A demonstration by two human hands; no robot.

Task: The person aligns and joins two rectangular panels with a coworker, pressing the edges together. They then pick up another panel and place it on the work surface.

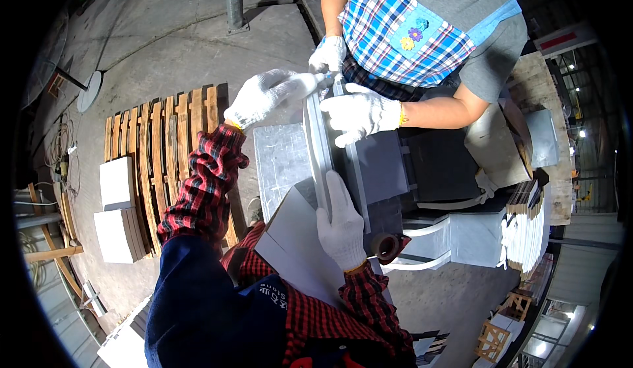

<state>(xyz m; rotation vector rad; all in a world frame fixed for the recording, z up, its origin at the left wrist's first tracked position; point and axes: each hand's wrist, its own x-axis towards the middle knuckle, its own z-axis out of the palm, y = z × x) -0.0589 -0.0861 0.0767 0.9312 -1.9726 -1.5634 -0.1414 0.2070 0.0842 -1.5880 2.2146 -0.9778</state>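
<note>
Wooden pallet [157,140] lies left of left hand [262,97].

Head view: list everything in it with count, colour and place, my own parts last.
Strips: at least two, grey, centre
Bottle: one, white, upper centre
Slab: one, pale grey, left of strips
Panels: several, grey to black, right of strips
Tape roll: one, brown, lower centre
Board: at least one, whitish, lower centre
Pallet: at least one, brown, left
Block stacks: two, white, by pallet
Post: one, grey, top
Crates: at least two, brown, lower right
Co-worker: one, grey and blue-checked clothes, upper right
Left hand: one, white-gloved, holding bottle
Right hand: one, white-gloved, at strips' lower end
</note>
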